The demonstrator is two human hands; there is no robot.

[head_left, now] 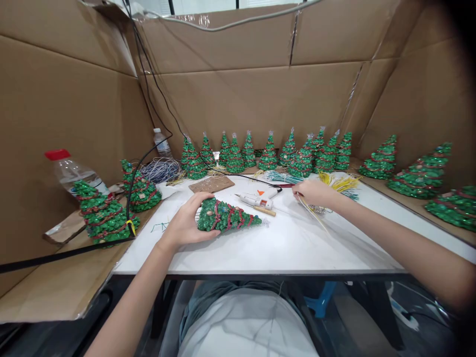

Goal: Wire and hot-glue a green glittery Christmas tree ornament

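Note:
A small green Christmas tree (226, 216) with red garland lies on its side in my left hand (189, 220). The fingers wrap round its base, and its clear star tip points right. My right hand (312, 193) is closed in a pinch on thin pale wires (314, 215), which trail down toward the table. Just behind that hand lies a bundle of yellow wires (338, 182). Between the hands rest a white glue gun (256, 200) and a tool with a wooden handle (265, 210).
Several finished-looking trees (235, 156) line the back; others stand at both sides. A black cable (148, 153) hangs across the left, near a red-capped bottle (80, 173). Cardboard walls (238, 94) enclose the white table (260, 253). A brown board (211, 184) lies behind my left hand.

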